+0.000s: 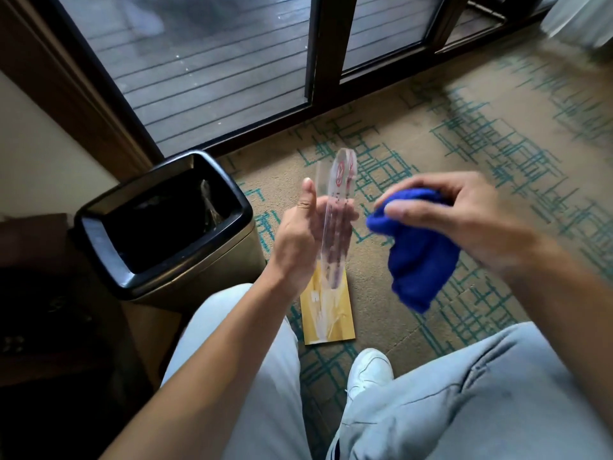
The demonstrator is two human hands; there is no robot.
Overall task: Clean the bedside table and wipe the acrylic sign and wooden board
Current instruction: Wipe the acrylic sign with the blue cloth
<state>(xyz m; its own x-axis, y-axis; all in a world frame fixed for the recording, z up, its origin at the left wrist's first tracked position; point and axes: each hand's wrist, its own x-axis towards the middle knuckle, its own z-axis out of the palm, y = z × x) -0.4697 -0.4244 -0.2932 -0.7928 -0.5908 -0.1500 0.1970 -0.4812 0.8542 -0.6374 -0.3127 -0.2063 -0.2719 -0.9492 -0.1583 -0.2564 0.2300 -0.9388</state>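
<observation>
Fingers of right hand (pixel 464 214) bunch blue cloth (pixel 418 254), just right of acrylic sign (pixel 335 220); left hand (pixel 298 234) grips it edge-on, long axis near-to-far.

sign print (pixel 338 224) blurred, fingers (pixel 348 215) behind acrylic

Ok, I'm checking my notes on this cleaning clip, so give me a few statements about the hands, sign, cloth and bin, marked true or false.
1. The left hand holds the clear acrylic sign. True.
2. The right hand grips a red cloth. False: the cloth is blue.
3. The wooden board lies on the carpet. True.
4. The bin has its lid closed. False: its top is open.
5. The cloth is pressed against the sign. False: they are apart.
</observation>
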